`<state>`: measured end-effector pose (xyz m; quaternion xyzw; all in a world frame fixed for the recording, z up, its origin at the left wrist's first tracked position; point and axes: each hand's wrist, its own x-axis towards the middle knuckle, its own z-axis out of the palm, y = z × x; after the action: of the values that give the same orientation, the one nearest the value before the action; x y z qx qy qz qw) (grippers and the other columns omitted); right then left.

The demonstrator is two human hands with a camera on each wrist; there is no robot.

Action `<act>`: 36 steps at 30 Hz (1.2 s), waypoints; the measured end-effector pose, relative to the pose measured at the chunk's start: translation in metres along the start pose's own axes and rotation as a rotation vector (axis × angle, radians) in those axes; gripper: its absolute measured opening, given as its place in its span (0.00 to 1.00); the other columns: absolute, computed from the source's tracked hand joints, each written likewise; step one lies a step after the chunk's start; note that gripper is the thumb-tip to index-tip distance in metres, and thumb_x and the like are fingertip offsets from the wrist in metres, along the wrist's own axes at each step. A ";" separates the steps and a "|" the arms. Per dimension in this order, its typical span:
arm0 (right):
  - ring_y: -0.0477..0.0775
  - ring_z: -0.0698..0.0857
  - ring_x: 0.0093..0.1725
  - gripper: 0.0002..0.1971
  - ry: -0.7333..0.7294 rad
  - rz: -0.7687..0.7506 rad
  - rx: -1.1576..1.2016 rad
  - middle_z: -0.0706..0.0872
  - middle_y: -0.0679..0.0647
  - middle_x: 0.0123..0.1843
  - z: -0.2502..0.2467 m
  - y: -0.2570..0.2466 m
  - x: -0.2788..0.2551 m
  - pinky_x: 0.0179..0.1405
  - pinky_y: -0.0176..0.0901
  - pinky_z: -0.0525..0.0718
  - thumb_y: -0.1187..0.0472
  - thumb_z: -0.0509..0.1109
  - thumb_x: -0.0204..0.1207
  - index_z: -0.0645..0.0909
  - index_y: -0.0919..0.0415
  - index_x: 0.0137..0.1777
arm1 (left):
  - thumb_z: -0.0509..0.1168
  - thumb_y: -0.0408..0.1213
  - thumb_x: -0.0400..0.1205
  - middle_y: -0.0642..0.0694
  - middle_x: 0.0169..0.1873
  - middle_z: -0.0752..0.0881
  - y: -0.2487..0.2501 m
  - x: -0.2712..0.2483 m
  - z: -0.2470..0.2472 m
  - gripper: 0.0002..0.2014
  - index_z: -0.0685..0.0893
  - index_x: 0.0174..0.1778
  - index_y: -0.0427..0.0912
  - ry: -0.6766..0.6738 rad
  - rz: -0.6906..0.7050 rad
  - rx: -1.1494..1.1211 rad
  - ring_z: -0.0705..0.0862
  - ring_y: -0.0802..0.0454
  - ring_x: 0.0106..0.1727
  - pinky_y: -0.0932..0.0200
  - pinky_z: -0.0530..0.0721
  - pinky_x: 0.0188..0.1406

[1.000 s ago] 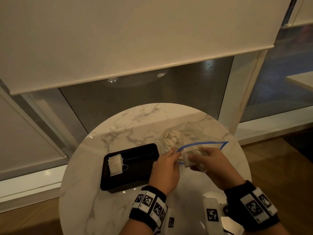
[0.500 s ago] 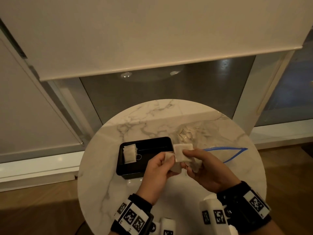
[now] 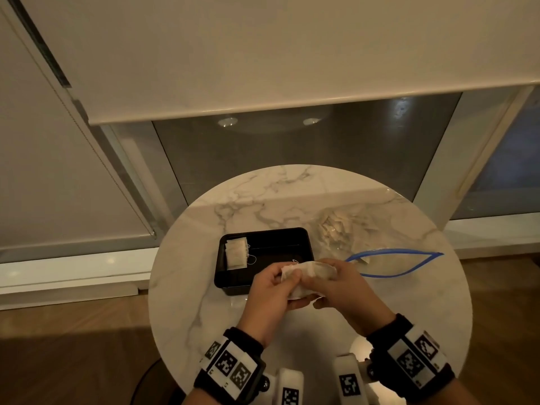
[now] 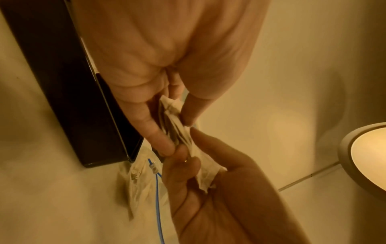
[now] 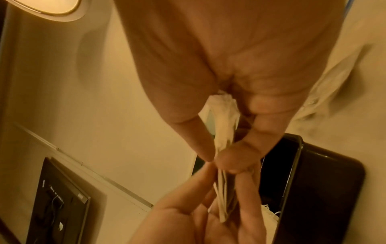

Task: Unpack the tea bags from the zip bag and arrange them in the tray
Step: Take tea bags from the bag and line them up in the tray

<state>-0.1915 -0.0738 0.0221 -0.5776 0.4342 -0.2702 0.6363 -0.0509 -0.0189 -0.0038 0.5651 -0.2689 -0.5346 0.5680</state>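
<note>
Just above the near right corner of the tray [image 3: 263,238], a small bunch of tea bags [image 3: 306,274] is pinched between both hands, likely so they can be squared up or separated before being laid down. The left hand [image 3: 270,299] grips the bunch's left end with thumb and fingers curled round it; the right hand [image 3: 342,290] closes on the other end, palms turned toward each other. A few tea bags already lie [image 3: 236,252] at the tray's left end. The zip bag [image 3: 388,264] lies open on the bench [image 3: 190,287] to the right, more bags inside.
</note>
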 end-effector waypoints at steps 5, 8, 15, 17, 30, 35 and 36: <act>0.68 0.89 0.53 0.15 -0.071 0.091 0.308 0.88 0.71 0.54 0.004 -0.002 0.004 0.41 0.48 0.89 0.77 0.58 0.78 0.83 0.75 0.57 | 0.65 0.29 0.86 0.37 0.53 0.91 0.000 0.003 -0.011 0.09 0.84 0.61 0.38 0.046 0.042 -0.002 0.93 0.42 0.51 0.48 0.93 0.47; 0.64 0.89 0.50 0.18 -0.055 0.103 0.298 0.87 0.71 0.54 0.009 0.000 0.009 0.41 0.48 0.89 0.79 0.56 0.76 0.83 0.74 0.58 | 0.65 0.30 0.86 0.39 0.52 0.92 0.000 0.004 -0.017 0.09 0.85 0.61 0.40 0.081 0.068 0.010 0.93 0.45 0.51 0.51 0.92 0.45; 0.50 0.88 0.42 0.14 0.086 0.006 -0.024 0.91 0.52 0.46 0.021 -0.010 0.027 0.35 0.42 0.84 0.71 0.73 0.76 0.85 0.52 0.54 | 0.66 0.33 0.86 0.42 0.54 0.90 0.007 0.011 -0.055 0.09 0.86 0.58 0.49 0.280 0.128 0.041 0.89 0.44 0.54 0.56 0.87 0.36; 0.44 0.86 0.35 0.12 0.074 -0.024 -0.034 0.92 0.52 0.44 0.032 -0.014 0.043 0.31 0.38 0.81 0.70 0.75 0.75 0.86 0.54 0.54 | 0.64 0.32 0.87 0.43 0.54 0.89 0.012 0.012 -0.070 0.09 0.86 0.57 0.49 0.351 0.158 0.003 0.88 0.43 0.54 0.53 0.86 0.39; 0.49 0.88 0.34 0.03 -0.255 0.120 -0.567 0.88 0.57 0.38 0.112 -0.011 0.167 0.41 0.45 0.92 0.69 0.79 0.73 0.90 0.63 0.43 | 0.60 0.33 0.88 0.51 0.51 0.84 0.008 0.020 -0.122 0.09 0.82 0.60 0.50 0.634 0.123 -0.064 0.81 0.53 0.49 0.51 0.82 0.46; 0.46 0.90 0.30 0.06 -0.318 0.139 -0.780 0.90 0.55 0.35 0.120 -0.014 0.186 0.29 0.38 0.87 0.64 0.80 0.72 0.86 0.56 0.41 | 0.60 0.33 0.88 0.49 0.55 0.85 -0.002 0.027 -0.125 0.10 0.82 0.62 0.47 0.637 0.055 -0.046 0.82 0.53 0.53 0.48 0.83 0.54; 0.47 0.90 0.32 0.07 -0.331 0.147 -0.801 0.90 0.55 0.35 0.122 -0.014 0.188 0.29 0.38 0.87 0.64 0.81 0.71 0.85 0.55 0.41 | 0.60 0.33 0.88 0.50 0.55 0.85 -0.003 0.029 -0.127 0.10 0.82 0.62 0.48 0.640 0.048 -0.048 0.82 0.53 0.54 0.49 0.83 0.54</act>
<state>0.0056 -0.1745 -0.0150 -0.7817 0.4371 0.0615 0.4407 0.0716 0.0006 -0.0425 0.6845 -0.0772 -0.3220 0.6495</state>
